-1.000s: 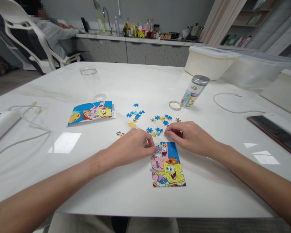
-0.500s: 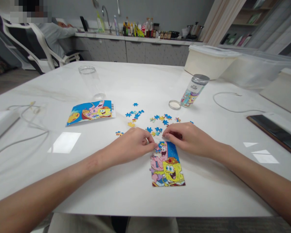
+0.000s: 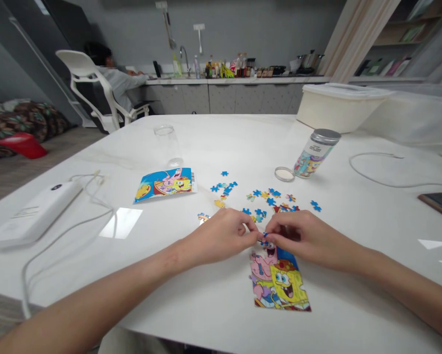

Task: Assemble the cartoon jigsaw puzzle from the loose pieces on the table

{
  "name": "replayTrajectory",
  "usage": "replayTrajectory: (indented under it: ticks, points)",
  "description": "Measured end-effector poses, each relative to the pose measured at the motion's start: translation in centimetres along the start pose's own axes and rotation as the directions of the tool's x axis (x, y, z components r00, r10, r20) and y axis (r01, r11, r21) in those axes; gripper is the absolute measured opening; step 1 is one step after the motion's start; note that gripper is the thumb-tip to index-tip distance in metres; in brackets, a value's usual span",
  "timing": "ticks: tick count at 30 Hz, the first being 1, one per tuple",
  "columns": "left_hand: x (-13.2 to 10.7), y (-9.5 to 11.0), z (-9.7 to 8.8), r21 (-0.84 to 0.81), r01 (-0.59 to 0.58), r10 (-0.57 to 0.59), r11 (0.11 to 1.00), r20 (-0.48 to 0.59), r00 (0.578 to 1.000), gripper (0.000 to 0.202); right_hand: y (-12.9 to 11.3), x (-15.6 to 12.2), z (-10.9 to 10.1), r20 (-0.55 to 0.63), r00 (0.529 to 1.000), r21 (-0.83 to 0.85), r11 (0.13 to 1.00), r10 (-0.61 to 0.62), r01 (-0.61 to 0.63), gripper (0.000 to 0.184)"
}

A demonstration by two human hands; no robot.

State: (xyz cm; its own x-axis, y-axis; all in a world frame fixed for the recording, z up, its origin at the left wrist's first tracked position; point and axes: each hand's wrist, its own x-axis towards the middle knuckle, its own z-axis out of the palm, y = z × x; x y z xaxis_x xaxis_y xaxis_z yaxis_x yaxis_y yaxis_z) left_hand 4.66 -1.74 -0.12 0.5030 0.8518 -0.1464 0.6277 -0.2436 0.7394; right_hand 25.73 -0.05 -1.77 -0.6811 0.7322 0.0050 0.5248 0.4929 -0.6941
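Note:
A partly joined jigsaw puzzle [image 3: 280, 282] with a yellow sponge character and a pink character lies flat near the front of the table. At its upper left corner my left hand [image 3: 223, 236] pinches a small blue puzzle piece [image 3: 264, 240] between thumb and finger. From the other side my right hand [image 3: 309, 238] closes thumb and fingers on the same spot, partly covering the piece. Beyond my hands lie several loose puzzle pieces [image 3: 270, 201], mostly blue, some yellow or red. A picture sheet [image 3: 165, 185] showing the same characters lies to the left.
An open clear jar [image 3: 169, 147] stands behind the sheet. A printed canister [image 3: 315, 155] with a silver lid stands at right beside a round lid [image 3: 284, 173]. A white power bank [image 3: 34, 211] with cables lies left, a phone [image 3: 440, 205] right. A person [image 3: 119, 83] sits beyond.
My right hand has moved in to the puzzle's top edge, its fingertips now meeting my left fingertips at the piece. The camera view has shifted, showing more of the left side.

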Motion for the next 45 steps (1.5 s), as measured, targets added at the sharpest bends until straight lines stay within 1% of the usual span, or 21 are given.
replayTrajectory:
  ticks: [2, 6, 10, 13, 18, 24, 28, 31, 36, 40, 45]
  points:
    - [-0.01, 0.08, -0.04, -0.005, 0.009, -0.009, 1.0, 0.004, 1.0, 0.021, -0.15, 0.14, -0.03, -0.011, 0.998, 0.071, 0.996, 0.054, -0.053, 0.019]
    - [0.02, 0.08, 0.0, -0.028, 0.047, -0.046, 0.999, 0.026, 0.999, 0.022, -0.36, 0.35, -0.23, 0.002, 0.993, 0.186, 0.975, 0.12, -0.118, 0.021]
    - [0.07, -0.04, 0.08, -0.088, 0.078, -0.073, 0.993, 0.05, 0.996, 0.018, -0.3, 0.38, -0.25, 0.021, 0.987, 0.244, 0.956, 0.16, -0.161, 0.023]
    - [0.11, -0.07, 0.03, -0.134, 0.095, -0.086, 0.987, 0.065, 0.994, 0.019, -0.2, 0.38, -0.17, 0.018, 0.984, 0.293, 0.94, 0.176, -0.174, 0.021]
    - [0.2, -0.08, 0.01, -0.17, 0.096, -0.08, 0.981, 0.102, 0.992, 0.019, -0.2, 0.44, -0.09, -0.021, 0.986, 0.364, 0.92, 0.164, -0.146, 0.019]
    - [0.37, -0.38, 0.11, -0.17, 0.14, -0.138, 0.975, 0.025, 0.99, 0.022, -0.19, 0.29, -0.16, 0.022, 0.983, 0.433, 0.885, 0.182, -0.174, 0.019]
    - [0.5, -0.55, 0.04, -0.193, 0.153, -0.148, 0.969, 0.04, 0.988, 0.023, -0.14, 0.39, -0.26, -0.005, 0.986, 0.404, 0.902, 0.169, -0.153, 0.017]
    - [0.56, -0.67, 0.04, -0.206, 0.144, -0.141, 0.968, 0.029, 0.99, 0.025, -0.06, 0.49, -0.27, -0.012, 0.985, 0.407, 0.901, 0.17, -0.15, 0.018]
    - [0.56, -0.81, 0.12, -0.189, 0.119, -0.121, 0.975, 0.001, 0.993, 0.024, 0.15, 0.54, -0.18, 0.024, 0.978, 0.486, 0.852, 0.208, -0.194, 0.019]
    - [0.52, -0.76, 0.1, -0.18, 0.122, -0.126, 0.976, -0.012, 0.992, 0.022, 0.09, 0.61, -0.17, 0.034, 0.971, 0.549, 0.807, 0.238, -0.217, 0.018]
    - [0.51, -0.65, -0.03, -0.18, 0.136, -0.14, 0.974, -0.008, 0.99, 0.02, -0.15, 0.62, -0.3, 0.029, 0.967, 0.552, 0.802, 0.254, -0.227, 0.018]
